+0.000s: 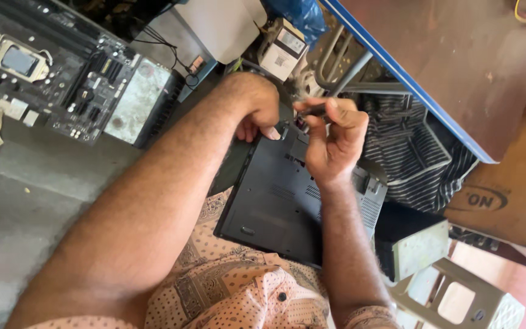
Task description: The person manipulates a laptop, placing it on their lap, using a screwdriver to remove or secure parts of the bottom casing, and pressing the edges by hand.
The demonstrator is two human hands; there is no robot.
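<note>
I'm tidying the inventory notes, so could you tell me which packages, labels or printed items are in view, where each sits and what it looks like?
Small box: top centre, beyond the left hand; white, with a dark-edged label panel.
Cardboard sheet: right edge, beneath the brown table; tan, with a dark oval printed mark.
No lit screen shows; the laptop lies underside up, dark grey, under the right hand.

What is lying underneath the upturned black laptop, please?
The laptop rests on the person's lap, on patterned peach cloth showing at its near edge. Its far end is covered by the left hand and right hand.
</note>
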